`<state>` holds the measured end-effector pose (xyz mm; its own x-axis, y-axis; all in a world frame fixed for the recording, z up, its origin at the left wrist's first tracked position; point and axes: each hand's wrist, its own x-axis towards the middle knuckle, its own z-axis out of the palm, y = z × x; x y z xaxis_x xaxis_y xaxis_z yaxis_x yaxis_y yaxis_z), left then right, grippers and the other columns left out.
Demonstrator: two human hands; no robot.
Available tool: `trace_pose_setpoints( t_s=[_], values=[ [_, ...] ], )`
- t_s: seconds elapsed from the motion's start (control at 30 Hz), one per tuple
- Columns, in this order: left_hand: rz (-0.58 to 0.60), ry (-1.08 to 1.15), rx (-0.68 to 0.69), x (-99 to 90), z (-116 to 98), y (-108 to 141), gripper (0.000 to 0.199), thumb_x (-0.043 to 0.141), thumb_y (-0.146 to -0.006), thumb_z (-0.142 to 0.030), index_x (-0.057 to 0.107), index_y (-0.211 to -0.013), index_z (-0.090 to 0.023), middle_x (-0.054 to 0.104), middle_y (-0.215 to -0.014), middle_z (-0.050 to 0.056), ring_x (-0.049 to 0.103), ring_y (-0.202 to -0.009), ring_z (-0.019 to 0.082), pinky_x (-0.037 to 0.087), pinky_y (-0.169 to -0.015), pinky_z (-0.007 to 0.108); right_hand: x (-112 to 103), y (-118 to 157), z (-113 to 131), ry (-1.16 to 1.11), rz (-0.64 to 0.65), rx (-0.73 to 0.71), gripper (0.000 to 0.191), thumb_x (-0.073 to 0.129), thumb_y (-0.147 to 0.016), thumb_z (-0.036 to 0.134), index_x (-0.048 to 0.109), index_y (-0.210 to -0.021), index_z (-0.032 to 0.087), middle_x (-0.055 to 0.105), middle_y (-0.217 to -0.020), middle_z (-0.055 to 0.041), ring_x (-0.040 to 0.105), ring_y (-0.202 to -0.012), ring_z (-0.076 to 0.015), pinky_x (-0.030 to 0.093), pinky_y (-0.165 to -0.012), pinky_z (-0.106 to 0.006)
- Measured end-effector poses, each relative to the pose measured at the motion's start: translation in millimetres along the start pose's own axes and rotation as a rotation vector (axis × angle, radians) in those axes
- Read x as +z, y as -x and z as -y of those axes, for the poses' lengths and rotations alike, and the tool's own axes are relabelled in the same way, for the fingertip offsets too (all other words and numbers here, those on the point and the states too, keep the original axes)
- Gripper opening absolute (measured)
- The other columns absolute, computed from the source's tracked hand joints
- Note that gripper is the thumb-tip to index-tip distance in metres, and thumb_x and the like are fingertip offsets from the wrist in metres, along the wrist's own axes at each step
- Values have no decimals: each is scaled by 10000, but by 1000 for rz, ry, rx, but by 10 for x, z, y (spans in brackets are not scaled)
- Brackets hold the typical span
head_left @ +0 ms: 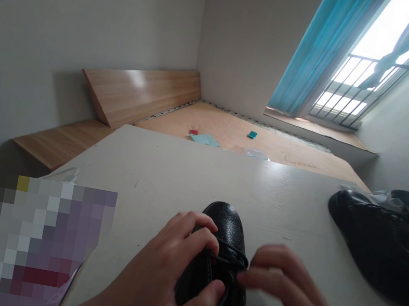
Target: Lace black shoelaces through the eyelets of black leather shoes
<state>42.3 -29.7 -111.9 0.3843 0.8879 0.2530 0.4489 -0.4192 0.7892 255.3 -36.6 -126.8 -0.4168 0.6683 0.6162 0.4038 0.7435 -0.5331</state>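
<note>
A black leather shoe (226,225) lies on the white table with its toe pointing away from me. My left hand (180,265) grips it from the left, fingers bent over the lace area and the thumb on the shoe's opening. A black lace crosses the front of the opening. On the right side of the shoe is my right hand (294,295), slightly blurred, its fingers apart and a fingertip at the lace near the edge; nothing is visibly held in it.
Another black shoe (382,242) rests at the table's right edge, with clear plastic behind it. A pixelated, purplish item (66,239) is at the left. Beyond the white table (170,168) is a bed (229,120) with small items.
</note>
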Motion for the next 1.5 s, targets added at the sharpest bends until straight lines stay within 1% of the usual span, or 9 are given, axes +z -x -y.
trace_pose_setpoints(
  t_s=[0.27, 0.43, 0.57, 0.73, 0.93, 1.07, 1.23, 1.37, 1.5],
  values=[
    [-14, 669, -94, -98, 41, 46, 176, 528, -911, -297, 632, -788, -229, 619, -1015, 27, 574, -1014, 197, 465, -905, 297, 26, -173, -147, -59, 98, 131, 96, 551, -913, 189, 568, -993, 239, 564, -1011, -45, 582, -931, -164, 505, -809, -268],
    [-305, 982, -177, -199, 100, 30, 177, 624, -871, -346, 729, -795, -226, 544, -648, -15, 463, -598, 111, 465, -579, 202, 16, -170, -102, 2, 110, 146, 64, 563, -895, 189, 553, -929, 242, 557, -1011, -44, 568, -930, -176, 490, -801, -278],
    [-417, 725, -102, -244, 112, 91, 223, 679, -831, -311, 757, -1039, -321, 600, -695, -18, 456, -582, 105, 441, -528, 182, -28, -231, -91, -89, 167, 250, 73, 536, -923, 242, 574, -862, 232, 569, -982, -47, 568, -931, -190, 481, -846, -316],
    [-469, 173, 70, -186, 37, 158, 262, 571, -858, -197, 755, -943, -362, 656, -770, -25, 570, -693, 154, 453, -614, 238, -20, -236, -120, -417, 212, 500, 263, 530, -956, 398, 579, -777, 212, 534, -997, -55, 542, -931, -189, 469, -850, -317],
    [-173, -239, 10, -108, -11, 53, 184, 518, -828, -260, 681, -914, -256, 671, -672, -29, 591, -564, 160, 412, -568, 268, -36, -239, -187, -906, 29, 694, 405, 587, -885, 568, 571, -707, 204, 533, -921, -39, 506, -924, -180, 455, -825, -283],
    [15, -534, -219, -132, 58, -52, 212, 452, -852, -233, 663, -872, -241, 648, -607, 2, 584, -535, 198, 286, -532, 283, -116, -311, -199, -1117, -80, 772, 463, 633, -866, 498, 413, -597, 192, 320, -608, 51, 339, -518, -91, 427, -608, -260],
    [182, -574, -333, -116, 85, -128, 376, 327, -935, -270, 563, -650, -209, 649, -639, 54, 594, -607, 224, 270, -568, 305, -176, -316, -289, -236, -83, 701, 509, 594, -836, 628, 411, -601, 215, 287, -531, 56, 273, -486, -108, 240, -495, -263],
    [71, -354, -267, -92, 88, -113, 219, 379, -893, -268, 594, -887, -226, 660, -829, 31, 606, -733, 217, 381, -655, 316, -207, -256, -431, 734, 51, 366, 490, 416, -938, 609, 521, -666, 215, 517, -520, 5, 434, -472, -156, 232, -549, -297],
    [1, -183, -94, -83, 107, -50, 289, 412, -892, -271, 596, -1111, -235, 610, -1090, 55, 576, -1007, 241, 436, -864, 375, -241, -244, -534, 1077, 86, 281, 596, 242, -994, 610, 553, -669, 218, 501, -429, 14, 547, -449, -203, 339, -635, -341]
  ],
)
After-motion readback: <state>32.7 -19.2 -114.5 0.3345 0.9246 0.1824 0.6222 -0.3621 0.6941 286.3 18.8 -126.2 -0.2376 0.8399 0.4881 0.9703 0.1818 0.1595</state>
